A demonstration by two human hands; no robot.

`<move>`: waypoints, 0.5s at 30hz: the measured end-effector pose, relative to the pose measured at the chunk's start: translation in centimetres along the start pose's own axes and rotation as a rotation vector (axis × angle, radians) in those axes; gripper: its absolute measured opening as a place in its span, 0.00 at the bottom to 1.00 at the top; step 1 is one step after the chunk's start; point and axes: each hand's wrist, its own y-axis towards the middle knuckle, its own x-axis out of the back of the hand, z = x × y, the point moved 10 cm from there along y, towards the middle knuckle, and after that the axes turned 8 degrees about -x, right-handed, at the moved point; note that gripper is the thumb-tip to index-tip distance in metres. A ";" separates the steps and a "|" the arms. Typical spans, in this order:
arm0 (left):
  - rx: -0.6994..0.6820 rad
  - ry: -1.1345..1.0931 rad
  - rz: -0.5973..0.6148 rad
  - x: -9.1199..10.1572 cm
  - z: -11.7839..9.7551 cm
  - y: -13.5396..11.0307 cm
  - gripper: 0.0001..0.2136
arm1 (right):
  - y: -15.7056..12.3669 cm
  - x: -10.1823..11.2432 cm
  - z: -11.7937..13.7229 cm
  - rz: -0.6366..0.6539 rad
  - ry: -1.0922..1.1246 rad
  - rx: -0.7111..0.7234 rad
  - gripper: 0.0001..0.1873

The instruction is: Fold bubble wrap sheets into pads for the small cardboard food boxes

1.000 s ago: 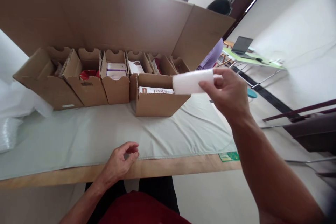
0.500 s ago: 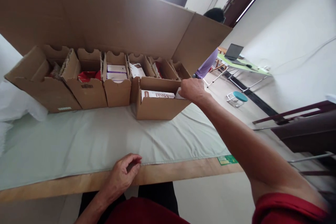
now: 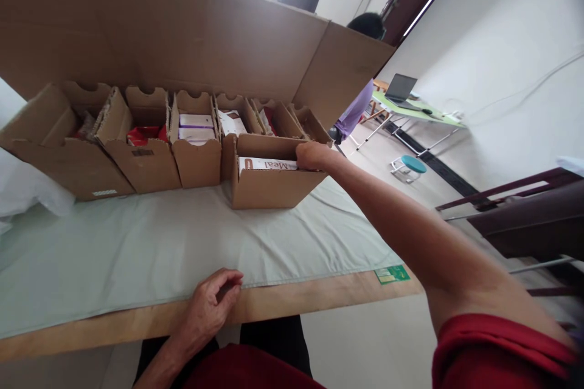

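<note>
My right hand (image 3: pixel 312 155) reaches over the right end of an open brown cardboard box (image 3: pixel 269 189) in the middle of the table, and its fingers are hidden inside the box. A white carton printed "Meal" (image 3: pixel 266 164) lies in that box, just left of the hand. The white packet seen earlier is out of sight. My left hand (image 3: pixel 211 306) rests on the near wooden table edge (image 3: pixel 296 295), fingers curled in towards the thumb with nothing in them.
A row of small cardboard boxes (image 3: pixel 146 164) holding white and red cartons stands behind, under a large cardboard flap (image 3: pixel 182 36). A pale cloth (image 3: pixel 159 243) covers the table. A person (image 3: pixel 356 109), a laptop (image 3: pixel 400 86) and a stool (image 3: pixel 409 165) are at the back right.
My right hand carried the white packet from mid-air down into the right end of the middle box, where its fingers now sink out of sight. My left hand has stayed at the table edge.
</note>
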 end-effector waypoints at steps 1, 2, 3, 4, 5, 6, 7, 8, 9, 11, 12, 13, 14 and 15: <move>0.017 -0.002 0.010 -0.1 0.1 0.0 0.11 | -0.2 0.1 -0.1 0.002 -0.011 -0.014 0.24; 0.034 -0.003 0.017 0.0 0.3 0.1 0.11 | -0.5 0.5 -0.2 0.003 -0.025 -0.034 0.23; 0.049 -0.004 0.019 0.1 0.5 0.2 0.12 | -1.1 1.2 -0.5 -0.014 -0.030 -0.054 0.22; 0.060 -0.003 0.013 0.5 0.6 0.4 0.12 | -1.8 2.3 -1.0 -0.046 -0.021 -0.071 0.19; 0.068 0.000 0.000 1.1 0.8 0.7 0.12 | -2.9 3.5 -1.7 -0.089 -0.002 -0.086 0.16; 0.072 0.008 -0.024 1.9 0.9 1.2 0.12 | -4.2 4.8 -2.6 -0.141 0.025 -0.098 0.14; 0.074 0.019 -0.058 2.8 1.0 1.7 0.13 | -5.7 5.8 -3.8 -0.197 0.060 -0.108 0.13; 0.076 0.032 -0.099 3.8 1.2 2.4 0.14 | -7.3 6.3 -5.1 -0.242 0.089 -0.113 0.14; 0.079 0.044 -0.145 4.8 1.2 3.2 0.16 | -8.9 6.2 -6.6 -0.279 0.127 -0.116 0.15; 0.070 0.054 -0.238 6.3 1.2 5.2 0.21 | -11.2 4.1 -9.3 -0.323 0.234 -0.115 0.14; 0.053 0.050 -0.275 6.6 1.0 6.4 0.25 | -12.0 2.7 -10.5 -0.366 0.450 -0.092 0.14; 0.029 0.039 -0.302 6.6 0.8 7.8 0.28 | -12.3 0.8 -11.2 -0.384 0.664 -0.049 0.16; -0.001 0.025 -0.319 6.4 0.6 9.3 0.32 | -12.0 -1.7 -11.2 -0.348 0.828 0.001 0.23; -0.041 0.005 -0.327 5.9 0.3 10.8 0.35 | -11.3 -4.1 -10.9 -0.308 0.962 0.021 0.31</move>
